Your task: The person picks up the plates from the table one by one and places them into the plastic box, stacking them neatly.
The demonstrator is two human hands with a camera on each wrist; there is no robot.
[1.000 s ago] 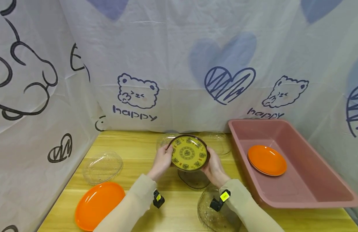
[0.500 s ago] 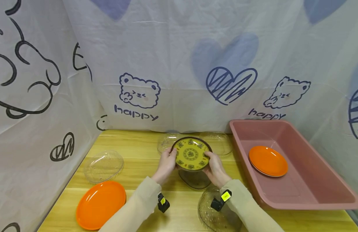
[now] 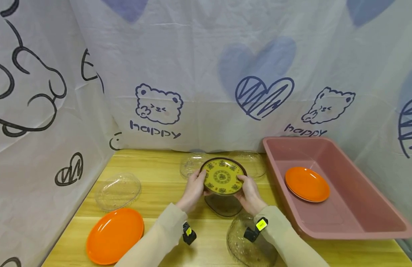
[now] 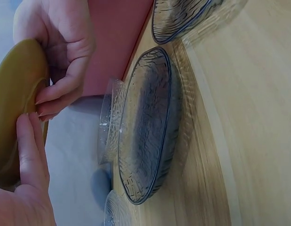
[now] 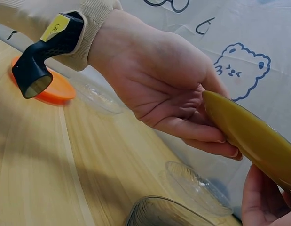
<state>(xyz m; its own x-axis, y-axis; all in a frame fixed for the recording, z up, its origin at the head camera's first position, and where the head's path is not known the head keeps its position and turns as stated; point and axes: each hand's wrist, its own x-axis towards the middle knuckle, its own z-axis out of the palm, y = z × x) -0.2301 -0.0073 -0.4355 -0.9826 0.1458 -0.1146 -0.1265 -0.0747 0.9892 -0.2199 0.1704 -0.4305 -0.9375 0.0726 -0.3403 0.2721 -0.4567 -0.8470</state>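
A round yellow plate [image 3: 222, 176] with a dark brown rim and dark printed motifs is held up over the table, tilted so its face shows in the head view. My left hand [image 3: 193, 190] grips its left edge, thumb at the rim. On the opposite edge my right hand [image 3: 250, 193] pinches it, the thumb lying over the face. Fingers of both hands support the plain mustard underside [image 4: 16, 108], seen in the left wrist view. Below the plate, a dark-tinted glass dish [image 4: 145, 122] stands on the table, partly hidden in the head view.
At right stands a pink tub [image 3: 346, 218] holding stacked orange plates [image 3: 307, 184]. An orange oval plate [image 3: 115, 235] lies front left, a clear dish [image 3: 118, 192] behind it. More clear dishes [image 3: 254, 163] line the back; a textured glass dish [image 3: 237, 241] sits under my right forearm.
The plate and both hands have shifted slightly right. My right thumb has come from the plate's edge onto its face. Dishes and tub stay put.
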